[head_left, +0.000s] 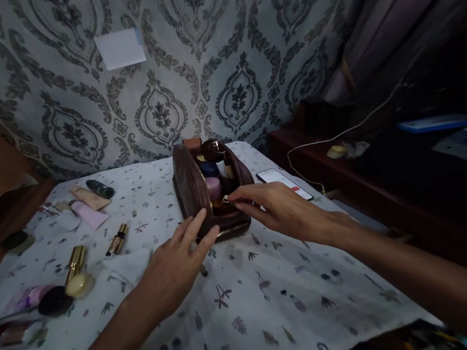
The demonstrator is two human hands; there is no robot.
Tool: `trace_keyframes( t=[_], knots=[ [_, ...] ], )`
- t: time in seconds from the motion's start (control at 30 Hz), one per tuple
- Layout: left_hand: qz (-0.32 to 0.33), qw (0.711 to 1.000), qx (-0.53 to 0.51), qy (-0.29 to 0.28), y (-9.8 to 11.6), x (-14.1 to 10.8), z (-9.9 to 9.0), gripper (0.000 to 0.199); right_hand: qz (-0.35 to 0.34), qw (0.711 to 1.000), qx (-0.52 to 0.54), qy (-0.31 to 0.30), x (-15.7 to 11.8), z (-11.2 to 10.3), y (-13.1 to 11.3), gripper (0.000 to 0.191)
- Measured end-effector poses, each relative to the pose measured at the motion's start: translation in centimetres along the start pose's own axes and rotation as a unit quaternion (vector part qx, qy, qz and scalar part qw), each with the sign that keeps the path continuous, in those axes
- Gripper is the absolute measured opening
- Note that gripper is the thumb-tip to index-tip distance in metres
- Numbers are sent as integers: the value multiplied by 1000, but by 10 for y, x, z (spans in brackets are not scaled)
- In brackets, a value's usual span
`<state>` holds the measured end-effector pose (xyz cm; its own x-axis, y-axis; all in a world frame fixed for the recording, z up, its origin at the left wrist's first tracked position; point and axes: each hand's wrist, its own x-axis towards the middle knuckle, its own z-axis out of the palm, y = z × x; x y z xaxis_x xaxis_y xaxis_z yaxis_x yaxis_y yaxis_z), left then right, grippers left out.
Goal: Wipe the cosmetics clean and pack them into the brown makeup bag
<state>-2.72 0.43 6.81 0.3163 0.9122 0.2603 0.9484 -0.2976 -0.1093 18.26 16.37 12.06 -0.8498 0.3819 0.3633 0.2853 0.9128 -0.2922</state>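
Observation:
A brown leather bag [191,190] stands unzipped on the patterned cloth, holding a pink-lidded jar [213,187], a dark blue item [209,169] and several other small items. My left hand [176,261] has its fingers spread against the bag's near left side. Over the bag's near right edge, my right hand [276,206] reaches in with its fingertips pinched at a small gold-coloured cap [225,199].
Cosmetics lie on the left, among them a pink tube [89,214], a dark green bottle [100,188], gold-capped bottles [76,260] and a white tissue [130,265]. A phone [283,183] lies right of the bag, near a white cable [342,133].

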Motion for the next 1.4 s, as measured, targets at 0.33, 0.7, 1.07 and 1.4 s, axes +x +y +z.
trace_keyframes(
  t=[0.33, 0.7, 1.07, 1.4],
  knots=[
    [3, 999, 17, 46, -24, -45, 16, 43, 17, 998, -1, 65, -4, 8, -3, 21],
    [-113, 992, -5, -62, -43, -48, 5, 33, -147, 963, -65, 214, 19, 24, -40, 16],
    [-339, 932, -72, 105, -110, -87, -2, 27, -88, 971, 215, -61, 84, 129, -104, 31],
    [-581, 788, -93, 183, -193, -177, -16, 31, 16, 969, 237, -64, 144, 221, -122, 16]
  ],
)
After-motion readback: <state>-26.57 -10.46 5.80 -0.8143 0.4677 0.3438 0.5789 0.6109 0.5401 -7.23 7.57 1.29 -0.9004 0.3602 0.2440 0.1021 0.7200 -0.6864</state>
